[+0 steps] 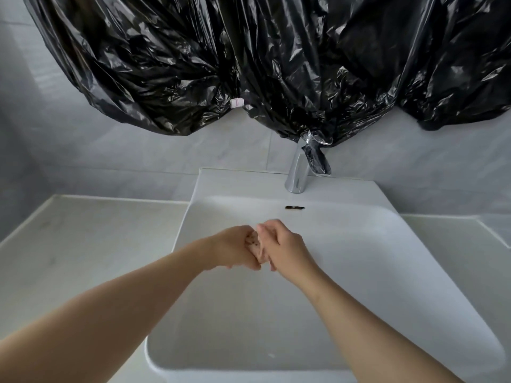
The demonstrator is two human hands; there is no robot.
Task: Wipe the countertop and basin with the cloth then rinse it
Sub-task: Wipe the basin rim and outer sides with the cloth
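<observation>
Both my hands meet over the middle of the white basin. My left hand and my right hand are closed side by side on a small pale cloth with dark specks, bunched tight between the fists. Only a sliver of the cloth shows between the fingers. The chrome tap stands behind the basin, and I see no water running from it. White countertop lies to the left of the basin and countertop also continues on the right.
Black plastic sheeting hangs over the wall above the tap, with a strip draped on the tap's spout. An overflow slot sits in the basin's back wall. Grey tiled walls enclose the counter.
</observation>
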